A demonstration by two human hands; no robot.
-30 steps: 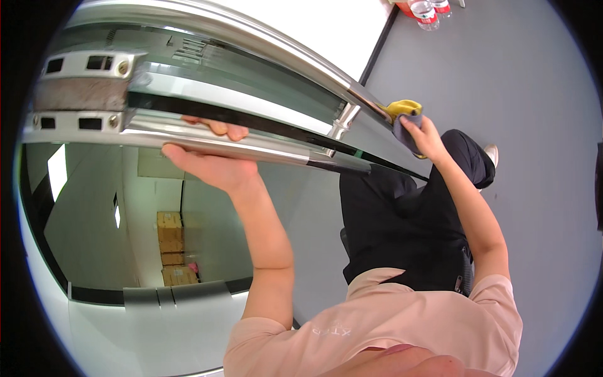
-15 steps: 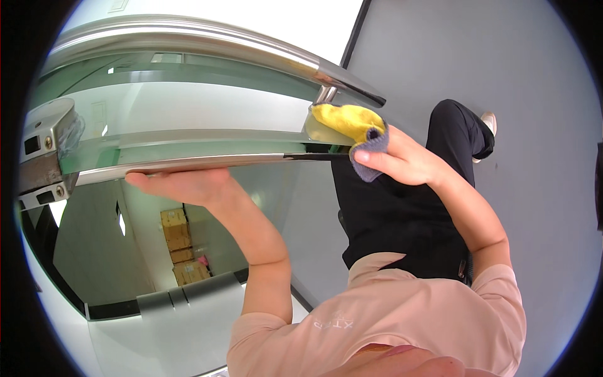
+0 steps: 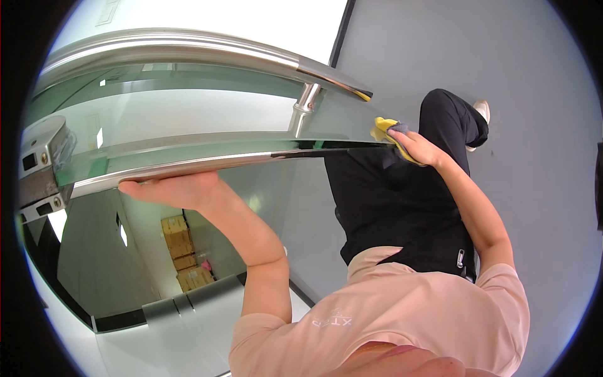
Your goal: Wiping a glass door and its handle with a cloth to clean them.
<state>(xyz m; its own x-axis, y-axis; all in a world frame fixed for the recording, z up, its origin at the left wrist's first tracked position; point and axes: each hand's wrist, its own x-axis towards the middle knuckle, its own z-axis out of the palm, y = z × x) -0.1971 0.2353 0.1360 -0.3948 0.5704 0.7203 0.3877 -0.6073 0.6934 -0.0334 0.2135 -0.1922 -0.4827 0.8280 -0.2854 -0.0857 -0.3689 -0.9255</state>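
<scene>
My left hand (image 3: pixel 176 191) holds the lower steel tube (image 3: pixel 138 171) from below, most of its fingers hidden behind it. My right hand (image 3: pixel 419 147) grips a yellow and grey cloth (image 3: pixel 388 125) against the glass panel (image 3: pixel 201 141) near its right end, beside my dark-clad legs (image 3: pixel 447 116). An upper steel rail (image 3: pixel 188 45) runs above the glass, with a short steel post (image 3: pixel 308 97) below its right part. A metal bracket (image 3: pixel 41 147) clamps the glass at the left.
Grey floor (image 3: pixel 534 169) lies to the right. A white surface (image 3: pixel 251 19) with a dark edge is behind the rail. Below the lower tube, a large glass pane (image 3: pixel 94 264) shows cardboard boxes (image 3: pixel 179 251) in it.
The cloth in my right hand came left along the glass, then moved back rightward. The rails now look more level in view, and my left hand appears further left.
</scene>
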